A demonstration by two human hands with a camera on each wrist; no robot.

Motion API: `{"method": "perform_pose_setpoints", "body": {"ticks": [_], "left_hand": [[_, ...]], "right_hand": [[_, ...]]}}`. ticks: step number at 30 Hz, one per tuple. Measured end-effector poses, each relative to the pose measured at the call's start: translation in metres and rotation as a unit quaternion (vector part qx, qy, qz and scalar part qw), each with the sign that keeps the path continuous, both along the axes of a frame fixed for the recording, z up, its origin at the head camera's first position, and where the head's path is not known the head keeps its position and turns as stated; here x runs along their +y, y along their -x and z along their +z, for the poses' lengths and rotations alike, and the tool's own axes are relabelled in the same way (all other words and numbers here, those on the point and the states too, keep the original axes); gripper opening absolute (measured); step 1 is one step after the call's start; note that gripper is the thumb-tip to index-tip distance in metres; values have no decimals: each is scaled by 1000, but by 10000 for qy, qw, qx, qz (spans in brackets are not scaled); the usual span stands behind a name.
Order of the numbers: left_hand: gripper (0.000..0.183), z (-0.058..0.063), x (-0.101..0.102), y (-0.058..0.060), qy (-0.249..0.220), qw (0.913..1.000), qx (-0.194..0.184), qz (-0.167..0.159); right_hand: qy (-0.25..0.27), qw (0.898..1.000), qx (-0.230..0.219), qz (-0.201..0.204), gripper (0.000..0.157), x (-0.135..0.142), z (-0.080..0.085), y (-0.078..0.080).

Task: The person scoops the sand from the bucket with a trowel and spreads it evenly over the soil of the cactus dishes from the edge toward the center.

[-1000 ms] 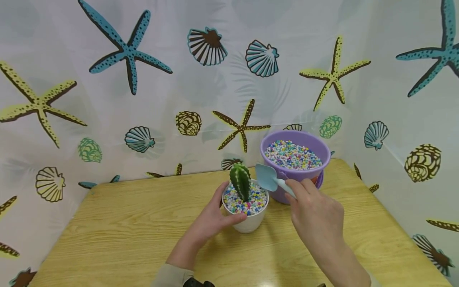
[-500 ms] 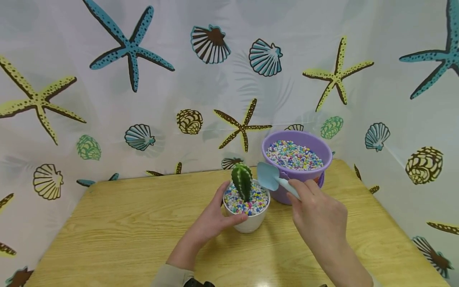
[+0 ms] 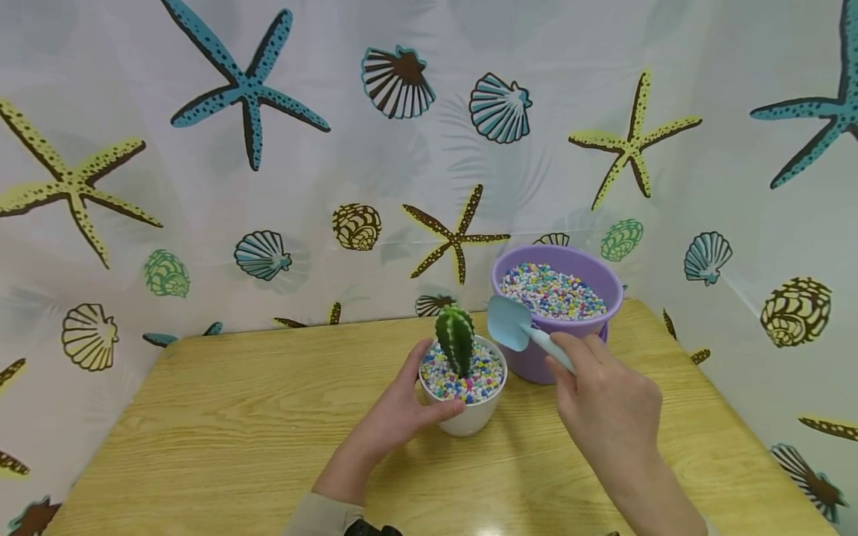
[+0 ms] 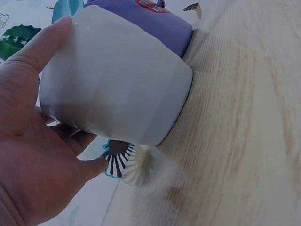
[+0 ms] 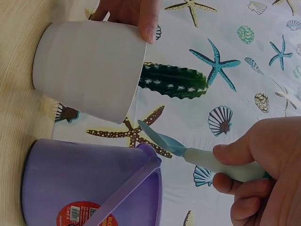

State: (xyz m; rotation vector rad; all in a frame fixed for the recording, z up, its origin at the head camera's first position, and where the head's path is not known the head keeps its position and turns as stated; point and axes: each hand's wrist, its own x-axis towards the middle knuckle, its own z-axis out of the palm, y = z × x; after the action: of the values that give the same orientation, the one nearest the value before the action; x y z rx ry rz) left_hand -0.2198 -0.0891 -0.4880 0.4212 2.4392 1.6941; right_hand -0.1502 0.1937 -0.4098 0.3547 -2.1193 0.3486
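Note:
A green cactus point(image 3: 455, 341) stands upright in a white pot point(image 3: 469, 418) filled with small multicoloured beads point(image 3: 473, 381). My left hand point(image 3: 402, 406) grips the pot by its rim from the left, thumb in front and fingers behind; the left wrist view shows the pot's base on the table. With my right hand point(image 3: 606, 398) I hold a small light-blue toy shovel point(image 3: 509, 323) by its pale handle point(image 5: 221, 164). Its blade, bare of beads, hovers between the pot and the near rim of a purple bucket point(image 3: 529, 357), which holds more of the same beads point(image 3: 553, 292).
The wooden table point(image 3: 255, 402) extends left and right of the pot. Behind it and along the right side hangs a pale cloth point(image 3: 415, 164) printed with starfish and shells. The bucket, with its handle point(image 5: 124, 190) hanging down, stands close to the pot's right side.
My right hand and the shovel have shifted slightly right, away from the pot and toward the bucket. My left hand keeps its grip on the pot. The head view has drifted a little.

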Motion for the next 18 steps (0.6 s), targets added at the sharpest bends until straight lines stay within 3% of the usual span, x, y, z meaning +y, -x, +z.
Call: {"method": "perform_pose_setpoints", "body": {"ticks": [18], "left_hand": [[114,0,0,0,-7,9999,106,-25]], "right_hand": [[42,10000,55,-36,33,14,7,4]]}}
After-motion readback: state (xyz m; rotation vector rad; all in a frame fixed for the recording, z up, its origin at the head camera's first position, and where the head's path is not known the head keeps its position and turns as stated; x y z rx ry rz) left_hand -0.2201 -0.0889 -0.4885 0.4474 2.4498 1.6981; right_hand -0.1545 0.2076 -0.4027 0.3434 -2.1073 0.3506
